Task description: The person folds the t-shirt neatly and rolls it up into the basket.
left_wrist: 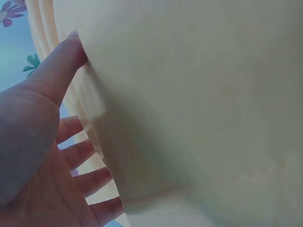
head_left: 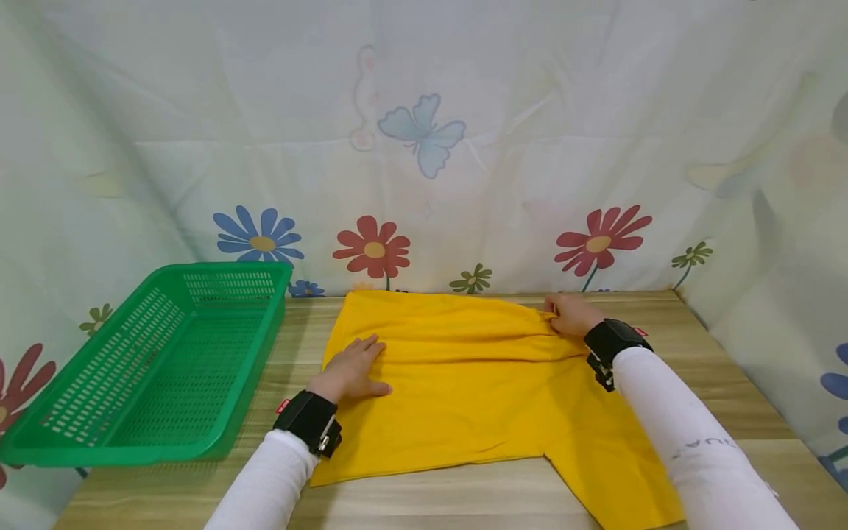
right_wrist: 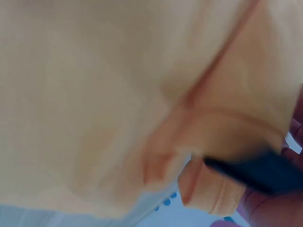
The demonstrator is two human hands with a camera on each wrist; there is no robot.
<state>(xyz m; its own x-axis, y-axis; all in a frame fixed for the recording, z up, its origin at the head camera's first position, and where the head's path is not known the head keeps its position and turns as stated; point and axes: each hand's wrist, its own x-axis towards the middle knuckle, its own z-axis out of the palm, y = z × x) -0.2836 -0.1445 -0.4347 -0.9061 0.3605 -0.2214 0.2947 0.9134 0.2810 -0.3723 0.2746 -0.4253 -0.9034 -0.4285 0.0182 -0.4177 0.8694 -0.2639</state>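
Observation:
A yellow T-shirt [head_left: 457, 408] lies spread on the table, one sleeve pointing toward me at the lower right. Its far part shows long folds running left to right. My left hand [head_left: 350, 370] rests on the shirt's left side, fingers spread. In the left wrist view, the thumb and fingers of the left hand [left_wrist: 42, 142] meet the cloth's edge, fingertips partly hidden. At the far right edge, my right hand [head_left: 575, 314] pinches bunched cloth. In the right wrist view the shirt [right_wrist: 94, 94] fills most of the picture, and only some fingers [right_wrist: 274, 208] show, blurred, behind a dark strap.
A green plastic basket [head_left: 228, 434] with perforated sides stands on the left of the wooden table [head_left: 437, 497]. Behind the table hangs a pale curtain [head_left: 503, 169] printed with flowers and a butterfly. More of the curtain closes off both sides.

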